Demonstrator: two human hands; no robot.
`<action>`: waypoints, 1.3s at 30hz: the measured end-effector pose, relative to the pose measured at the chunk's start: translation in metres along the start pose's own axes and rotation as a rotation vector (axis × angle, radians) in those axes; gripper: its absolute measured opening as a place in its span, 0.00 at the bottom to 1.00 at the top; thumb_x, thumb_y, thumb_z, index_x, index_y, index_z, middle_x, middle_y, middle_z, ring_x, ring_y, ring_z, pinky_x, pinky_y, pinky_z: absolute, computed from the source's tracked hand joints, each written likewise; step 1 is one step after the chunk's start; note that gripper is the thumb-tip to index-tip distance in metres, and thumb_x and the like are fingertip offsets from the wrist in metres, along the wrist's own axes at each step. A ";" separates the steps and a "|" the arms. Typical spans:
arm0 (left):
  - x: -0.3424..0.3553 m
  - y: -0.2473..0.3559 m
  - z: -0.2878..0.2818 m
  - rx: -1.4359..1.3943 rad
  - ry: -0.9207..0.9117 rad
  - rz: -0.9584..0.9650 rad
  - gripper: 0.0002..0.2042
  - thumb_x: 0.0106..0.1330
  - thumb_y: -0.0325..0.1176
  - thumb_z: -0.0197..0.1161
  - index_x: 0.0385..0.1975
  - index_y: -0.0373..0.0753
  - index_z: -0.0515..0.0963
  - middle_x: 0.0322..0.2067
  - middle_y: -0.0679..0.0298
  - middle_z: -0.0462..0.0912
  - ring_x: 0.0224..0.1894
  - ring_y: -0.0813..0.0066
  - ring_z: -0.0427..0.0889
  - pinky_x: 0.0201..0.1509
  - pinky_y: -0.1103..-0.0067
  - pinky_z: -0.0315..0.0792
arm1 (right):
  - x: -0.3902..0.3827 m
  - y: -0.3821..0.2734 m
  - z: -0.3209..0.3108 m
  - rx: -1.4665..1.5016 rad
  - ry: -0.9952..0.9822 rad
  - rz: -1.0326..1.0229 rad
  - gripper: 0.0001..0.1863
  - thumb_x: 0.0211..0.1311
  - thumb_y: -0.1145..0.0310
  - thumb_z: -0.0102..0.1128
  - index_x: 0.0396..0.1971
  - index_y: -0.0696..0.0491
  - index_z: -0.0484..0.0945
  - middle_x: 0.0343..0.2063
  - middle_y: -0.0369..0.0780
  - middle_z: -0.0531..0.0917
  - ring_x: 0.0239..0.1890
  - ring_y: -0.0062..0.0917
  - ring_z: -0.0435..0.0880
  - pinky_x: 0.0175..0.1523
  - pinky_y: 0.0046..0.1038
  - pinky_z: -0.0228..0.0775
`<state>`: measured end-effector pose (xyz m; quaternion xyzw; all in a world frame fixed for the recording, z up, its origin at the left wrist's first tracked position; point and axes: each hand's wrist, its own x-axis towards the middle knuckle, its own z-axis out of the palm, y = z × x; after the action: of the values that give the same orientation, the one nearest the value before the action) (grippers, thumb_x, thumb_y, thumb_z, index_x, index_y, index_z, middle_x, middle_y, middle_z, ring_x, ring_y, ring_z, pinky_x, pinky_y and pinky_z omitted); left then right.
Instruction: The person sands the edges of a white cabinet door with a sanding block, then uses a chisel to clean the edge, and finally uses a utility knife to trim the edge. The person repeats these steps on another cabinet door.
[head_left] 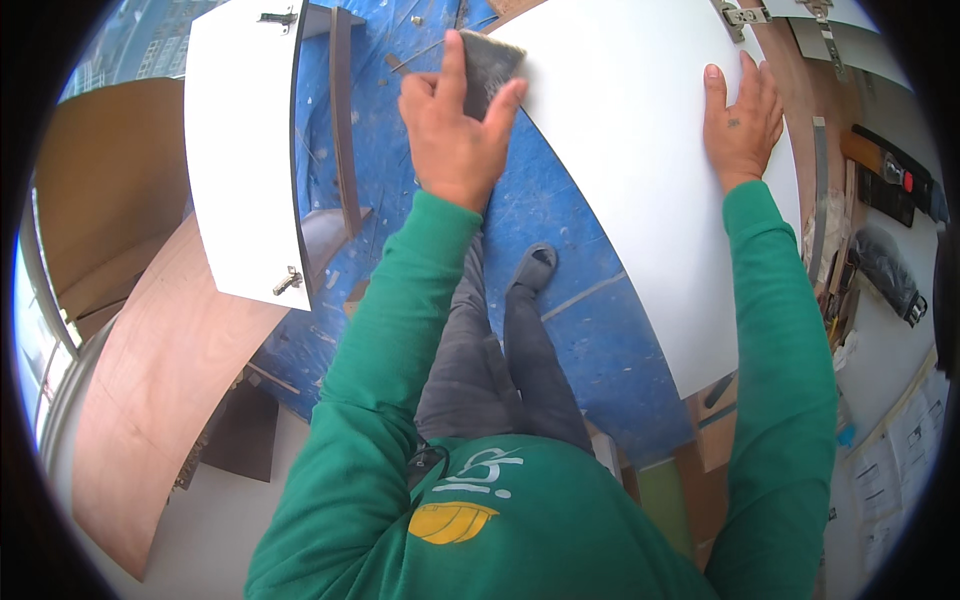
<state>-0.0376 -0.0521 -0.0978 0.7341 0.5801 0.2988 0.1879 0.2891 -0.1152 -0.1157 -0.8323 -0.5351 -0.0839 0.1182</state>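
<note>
Below, a blue sheet covers the floor, with a large white panel above it toward two o'clock and a narrower white door at ten. At two o'clock the right hand lies spread along the panel's right edge, clasping nothing, while at twelve the left hand grips a dark block by the panel's left edge; a metal hinge sits toward one.
</note>
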 end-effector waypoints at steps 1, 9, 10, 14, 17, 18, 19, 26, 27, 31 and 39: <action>-0.019 0.008 -0.005 -0.012 -0.077 0.044 0.40 0.59 0.50 0.79 0.70 0.39 0.72 0.39 0.57 0.71 0.42 0.60 0.73 0.48 0.70 0.73 | -0.002 0.001 0.001 -0.002 0.005 -0.004 0.36 0.75 0.37 0.48 0.73 0.45 0.67 0.74 0.47 0.64 0.77 0.43 0.57 0.79 0.50 0.43; 0.020 0.001 -0.011 0.114 -0.106 0.100 0.40 0.56 0.53 0.80 0.68 0.41 0.76 0.37 0.57 0.71 0.40 0.62 0.72 0.45 0.69 0.72 | -0.002 -0.001 0.000 -0.003 0.004 0.013 0.36 0.75 0.37 0.48 0.73 0.43 0.67 0.74 0.46 0.64 0.77 0.42 0.57 0.80 0.49 0.43; 0.022 0.001 -0.013 0.103 -0.098 0.084 0.40 0.55 0.52 0.80 0.68 0.41 0.76 0.37 0.58 0.71 0.40 0.63 0.72 0.45 0.69 0.72 | -0.001 -0.002 0.001 0.002 0.007 0.010 0.36 0.75 0.37 0.48 0.73 0.43 0.67 0.74 0.46 0.64 0.77 0.42 0.57 0.80 0.49 0.43; -0.009 0.013 -0.013 0.039 -0.159 0.103 0.40 0.54 0.50 0.81 0.68 0.41 0.76 0.37 0.58 0.71 0.39 0.62 0.72 0.45 0.69 0.72 | -0.001 -0.002 0.000 -0.019 0.009 0.021 0.36 0.74 0.37 0.49 0.73 0.43 0.67 0.74 0.45 0.64 0.77 0.43 0.56 0.80 0.49 0.42; -0.073 0.049 -0.024 -0.033 -0.329 0.184 0.40 0.54 0.47 0.81 0.67 0.41 0.77 0.37 0.58 0.71 0.38 0.61 0.72 0.45 0.69 0.72 | -0.002 -0.003 0.001 -0.021 0.002 0.036 0.36 0.74 0.37 0.50 0.73 0.43 0.67 0.74 0.45 0.64 0.77 0.43 0.56 0.80 0.49 0.42; -0.074 0.048 -0.025 -0.037 -0.333 0.195 0.39 0.54 0.47 0.81 0.67 0.41 0.77 0.36 0.58 0.71 0.38 0.61 0.72 0.44 0.69 0.72 | -0.001 -0.004 0.002 -0.020 0.000 0.035 0.36 0.74 0.37 0.50 0.73 0.42 0.67 0.74 0.45 0.64 0.77 0.43 0.56 0.80 0.49 0.42; -0.074 0.047 -0.026 -0.041 -0.336 0.206 0.39 0.54 0.47 0.81 0.67 0.41 0.77 0.36 0.58 0.71 0.38 0.61 0.72 0.44 0.69 0.72 | -0.001 -0.004 0.003 -0.018 -0.003 0.035 0.36 0.74 0.37 0.50 0.73 0.42 0.67 0.74 0.45 0.64 0.77 0.43 0.56 0.80 0.49 0.43; 0.033 -0.009 -0.019 0.111 -0.097 0.105 0.38 0.58 0.51 0.78 0.67 0.40 0.77 0.35 0.58 0.70 0.38 0.61 0.71 0.41 0.68 0.71 | -0.002 -0.002 0.001 -0.030 0.018 0.019 0.36 0.74 0.36 0.49 0.73 0.43 0.67 0.74 0.44 0.63 0.77 0.42 0.57 0.80 0.48 0.42; 0.029 -0.007 -0.017 0.098 -0.090 0.083 0.38 0.57 0.52 0.78 0.66 0.40 0.77 0.35 0.57 0.71 0.38 0.58 0.71 0.42 0.66 0.71 | -0.001 -0.002 0.000 -0.038 0.022 0.019 0.36 0.74 0.36 0.48 0.73 0.43 0.67 0.75 0.44 0.64 0.77 0.42 0.57 0.80 0.48 0.43; -0.089 0.045 -0.020 -0.083 -0.361 0.216 0.39 0.54 0.50 0.80 0.68 0.46 0.77 0.38 0.57 0.73 0.40 0.59 0.73 0.44 0.66 0.70 | -0.003 -0.002 0.007 -0.021 0.016 0.013 0.37 0.75 0.35 0.48 0.73 0.43 0.67 0.75 0.44 0.64 0.77 0.41 0.57 0.79 0.47 0.44; -0.036 0.026 -0.020 0.046 -0.246 0.192 0.37 0.56 0.51 0.79 0.66 0.44 0.78 0.35 0.56 0.74 0.38 0.58 0.73 0.43 0.65 0.71 | -0.003 -0.010 -0.015 -0.040 0.025 0.005 0.34 0.73 0.48 0.57 0.69 0.57 0.68 0.69 0.58 0.67 0.70 0.56 0.64 0.75 0.53 0.52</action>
<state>-0.0363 -0.0945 -0.0744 0.8214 0.4863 0.2100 0.2112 0.2783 -0.1178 -0.1014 -0.8346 -0.5298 -0.1049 0.1083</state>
